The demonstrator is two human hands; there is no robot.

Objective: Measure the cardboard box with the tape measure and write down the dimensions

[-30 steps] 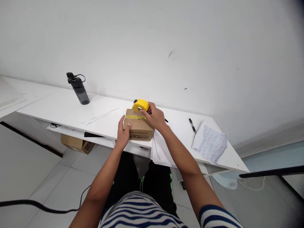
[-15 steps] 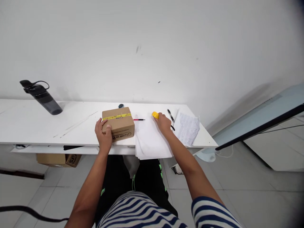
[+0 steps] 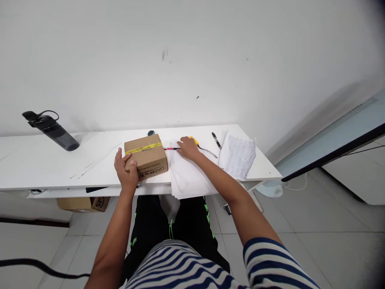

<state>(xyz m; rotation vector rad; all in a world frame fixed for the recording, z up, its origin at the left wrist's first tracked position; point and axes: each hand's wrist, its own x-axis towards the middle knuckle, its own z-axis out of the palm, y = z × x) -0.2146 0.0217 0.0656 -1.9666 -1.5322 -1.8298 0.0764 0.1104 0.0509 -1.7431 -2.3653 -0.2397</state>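
Note:
A small cardboard box (image 3: pixel 148 161) with a yellow tape band stands on the white table (image 3: pixel 45 164). My left hand (image 3: pixel 126 170) grips its left side, thumb on top. My right hand (image 3: pixel 188 147) rests on a stack of white paper (image 3: pixel 189 178) just right of the box, its fingers curled and pinched at the right end of a red pen (image 3: pixel 170 148). A yellow tape measure (image 3: pixel 194 140) lies right behind that hand, its black strap (image 3: pixel 208 151) trailing to the right.
A black water bottle (image 3: pixel 54 131) leans at the far left of the table. A black pen (image 3: pixel 215 139) and a printed sheet (image 3: pixel 240 155) lie to the right. A small dark object (image 3: pixel 150 133) sits behind the box. Another carton (image 3: pixel 84 203) is under the table, a cable (image 3: pixel 36 267) on the floor.
My right hand took the yellow tape measure off the box, set it down to the right, then came back left to the red pen. The left hand kept hold of the box.

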